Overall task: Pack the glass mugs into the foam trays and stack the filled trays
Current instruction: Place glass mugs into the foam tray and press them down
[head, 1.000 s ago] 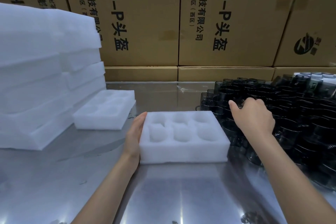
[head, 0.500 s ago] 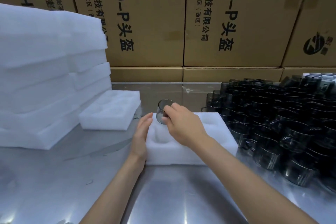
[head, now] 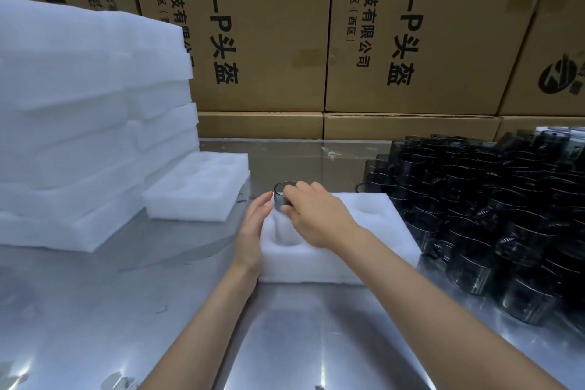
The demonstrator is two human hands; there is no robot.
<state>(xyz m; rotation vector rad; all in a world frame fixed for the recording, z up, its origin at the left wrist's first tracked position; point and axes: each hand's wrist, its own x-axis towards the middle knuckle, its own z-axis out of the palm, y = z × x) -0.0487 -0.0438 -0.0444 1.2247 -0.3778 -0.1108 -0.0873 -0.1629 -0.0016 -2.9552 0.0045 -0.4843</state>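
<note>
A white foam tray with round pockets lies on the steel table in front of me. My right hand grips a smoky glass mug by its rim at the tray's far left pocket, the mug sitting partly down in it. My left hand rests flat against the tray's left side, fingers together, holding nothing. The hand hides most of the tray's middle pockets. A dense crowd of dark glass mugs stands to the right of the tray.
A tall stack of white foam trays fills the left, with a single foam tray beside it. Cardboard boxes wall off the back of the reflective steel table.
My right hand took a mug from the pile on the right, carried it left over the tray and lowered it into the far left pocket. The left hand stayed at the tray's side.
</note>
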